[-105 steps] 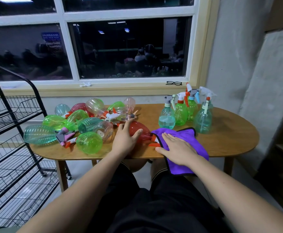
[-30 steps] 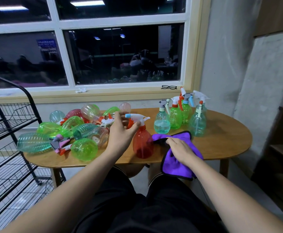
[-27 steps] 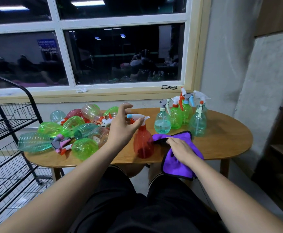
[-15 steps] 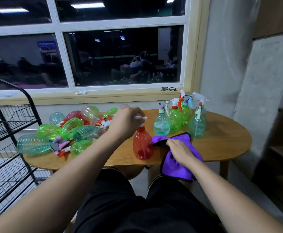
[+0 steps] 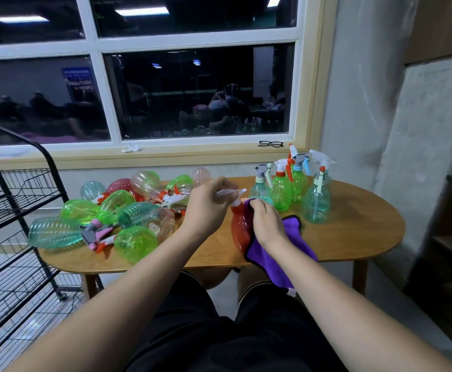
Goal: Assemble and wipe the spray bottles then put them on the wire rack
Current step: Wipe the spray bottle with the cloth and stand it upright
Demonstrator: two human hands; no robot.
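Nearest the operator, at 6 o'clock of the counter (image 5: 353, 237), the purple cloth (image 5: 281, 251) hangs partly over the front edge. The right hand (image 5: 266, 224) curls its fingers over the cloth's upper fold and presses it against the shoulder of the red spray bottle (image 5: 239, 232). The bottle stands roughly upright between the two hands and appears to rest on the counter just inside the front edge. The left hand (image 5: 208, 208), at 9 o'clock of the bottle, pinches the white trigger head (image 5: 231, 192) with curled fingers. Judging by the thin translucent wall, with no liquid level showing, the bottle is light, flexes under pressure and tips easily when wiped from one side. The glossy plastic probably slips in a bare grip. Take hold at the neck or trigger head, where the shape gives purchase, and let the soft cloth conform to the body. Do not squeeze the body hard. At 9 to 10 o'clock of the bottle, loose bottle bodies (image 5: 136, 237) and spare trigger heads (image 5: 98, 234) lie on their sides in a touching pile. At 1 o'clock, four assembled bottles (image 5: 281, 191) stand close together. The wire rack (image 5: 10, 210) stands beyond the counter's left end, at 9 o'clock. A pair of glasses (image 5: 271, 143) rests on the window sill (image 5: 192, 150) at 12 o'clock.
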